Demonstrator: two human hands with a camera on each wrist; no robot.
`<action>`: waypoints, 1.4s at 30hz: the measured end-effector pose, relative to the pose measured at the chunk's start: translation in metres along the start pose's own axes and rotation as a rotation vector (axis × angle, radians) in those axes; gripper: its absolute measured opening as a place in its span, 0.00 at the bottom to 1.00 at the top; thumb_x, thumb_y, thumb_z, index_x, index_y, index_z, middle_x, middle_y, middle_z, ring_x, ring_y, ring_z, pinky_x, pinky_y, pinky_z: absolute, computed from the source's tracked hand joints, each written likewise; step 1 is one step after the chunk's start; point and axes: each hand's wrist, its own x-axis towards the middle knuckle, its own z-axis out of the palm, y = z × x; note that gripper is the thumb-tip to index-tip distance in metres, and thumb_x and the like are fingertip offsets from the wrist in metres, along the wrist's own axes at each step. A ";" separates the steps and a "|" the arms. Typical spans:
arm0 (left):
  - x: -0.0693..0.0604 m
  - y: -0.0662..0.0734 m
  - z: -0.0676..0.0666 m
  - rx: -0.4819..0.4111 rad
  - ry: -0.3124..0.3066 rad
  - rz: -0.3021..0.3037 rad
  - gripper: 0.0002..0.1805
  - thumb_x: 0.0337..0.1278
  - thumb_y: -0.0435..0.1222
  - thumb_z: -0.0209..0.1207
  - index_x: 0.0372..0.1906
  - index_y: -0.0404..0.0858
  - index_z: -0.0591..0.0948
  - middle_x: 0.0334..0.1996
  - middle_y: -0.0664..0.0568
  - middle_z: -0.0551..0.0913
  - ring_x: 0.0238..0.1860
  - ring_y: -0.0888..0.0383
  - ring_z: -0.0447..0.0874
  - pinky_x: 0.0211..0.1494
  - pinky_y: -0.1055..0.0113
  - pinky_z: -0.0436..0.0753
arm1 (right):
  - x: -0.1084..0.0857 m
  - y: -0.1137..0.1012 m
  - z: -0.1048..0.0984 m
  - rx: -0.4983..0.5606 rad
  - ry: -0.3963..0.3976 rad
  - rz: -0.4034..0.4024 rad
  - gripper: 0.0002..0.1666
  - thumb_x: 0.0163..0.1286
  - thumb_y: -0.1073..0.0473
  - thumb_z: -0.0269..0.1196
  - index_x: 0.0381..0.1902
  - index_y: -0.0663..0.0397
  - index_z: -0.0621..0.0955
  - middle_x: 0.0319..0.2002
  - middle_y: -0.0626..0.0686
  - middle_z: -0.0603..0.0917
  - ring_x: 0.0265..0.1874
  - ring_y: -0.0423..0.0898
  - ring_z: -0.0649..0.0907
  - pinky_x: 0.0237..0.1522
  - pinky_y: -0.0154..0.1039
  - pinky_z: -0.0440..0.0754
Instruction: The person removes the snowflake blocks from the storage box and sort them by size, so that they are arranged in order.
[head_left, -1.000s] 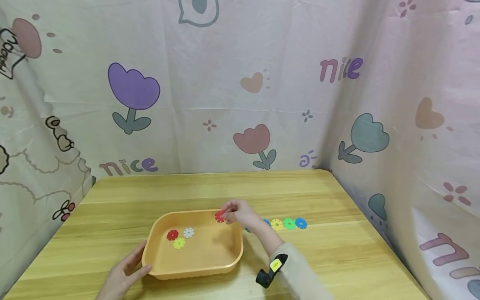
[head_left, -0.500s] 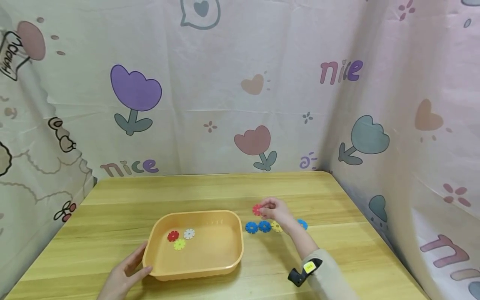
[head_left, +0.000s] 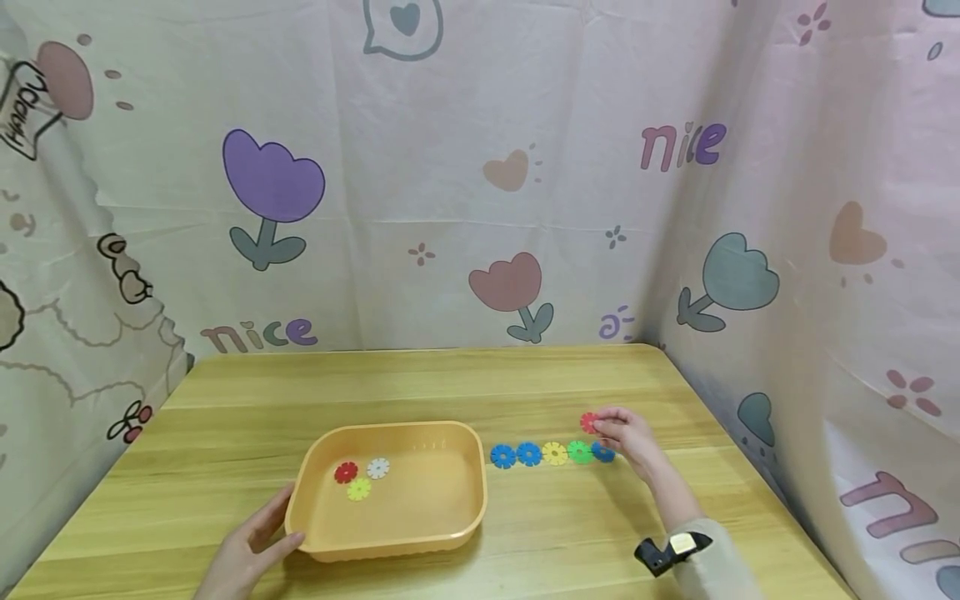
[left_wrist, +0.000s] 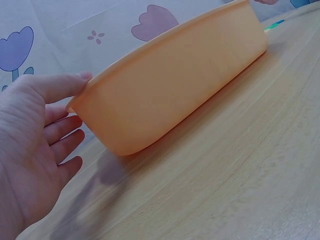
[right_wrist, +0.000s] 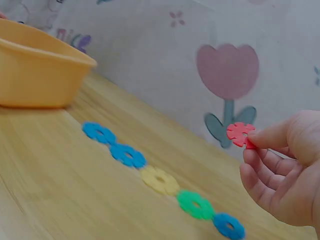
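Observation:
A red notched disc [head_left: 588,422] is pinched between thumb and fingers of the right hand [head_left: 628,440], raised over the right end of a row of discs. In the right wrist view the red disc [right_wrist: 240,134] is held clear of the table. From left to right the row has two blue discs [head_left: 528,454], a yellow one [head_left: 554,453], a green one [head_left: 580,452] and a blue one [right_wrist: 229,226]. The left hand [head_left: 246,546] grips the left corner of an orange tray [head_left: 390,551], its thumb on the rim in the left wrist view [left_wrist: 165,85].
Inside the tray lie a red disc [head_left: 346,472], a white disc [head_left: 378,468] and a yellow disc [head_left: 359,489]. The wooden table [head_left: 420,383] meets a patterned cloth [head_left: 420,167] at its back and sides.
The right hand has carried the red disc from above the tray's back right corner rightward, past the blue discs, to the row's right end. The left hand has stayed on the tray.

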 end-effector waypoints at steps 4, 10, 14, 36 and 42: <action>0.001 0.000 0.001 0.008 0.010 0.004 0.41 0.59 0.42 0.59 0.71 0.32 0.53 0.67 0.36 0.55 0.64 0.39 0.57 0.58 0.51 0.72 | -0.002 0.004 -0.017 -0.036 0.050 0.016 0.07 0.66 0.70 0.56 0.42 0.66 0.74 0.31 0.47 0.79 0.31 0.39 0.80 0.38 0.36 0.82; 0.001 0.000 0.002 0.010 0.020 0.010 0.41 0.59 0.42 0.60 0.71 0.32 0.54 0.67 0.36 0.56 0.64 0.39 0.58 0.56 0.55 0.74 | -0.001 0.012 -0.034 -0.130 0.147 0.035 0.09 0.65 0.69 0.58 0.42 0.69 0.74 0.30 0.49 0.80 0.28 0.40 0.80 0.34 0.37 0.81; 0.001 0.001 0.002 0.022 0.027 0.015 0.40 0.59 0.41 0.60 0.70 0.31 0.55 0.67 0.36 0.57 0.63 0.41 0.58 0.53 0.62 0.76 | 0.001 0.019 -0.042 -0.182 0.194 0.064 0.08 0.63 0.69 0.60 0.40 0.69 0.75 0.28 0.48 0.80 0.26 0.40 0.81 0.29 0.36 0.80; -0.002 0.002 0.001 -0.004 0.014 -0.006 0.41 0.59 0.41 0.59 0.71 0.32 0.53 0.68 0.35 0.54 0.64 0.39 0.56 0.59 0.49 0.70 | 0.009 0.043 -0.052 -0.620 0.271 0.033 0.11 0.58 0.66 0.63 0.35 0.71 0.80 0.23 0.50 0.77 0.20 0.42 0.73 0.19 0.34 0.74; -0.002 0.003 0.001 -0.001 0.017 0.000 0.41 0.59 0.41 0.59 0.71 0.31 0.53 0.67 0.35 0.55 0.64 0.40 0.56 0.58 0.51 0.71 | 0.007 0.042 -0.050 -0.606 0.268 0.015 0.10 0.59 0.67 0.62 0.36 0.72 0.79 0.24 0.53 0.78 0.20 0.43 0.74 0.20 0.34 0.74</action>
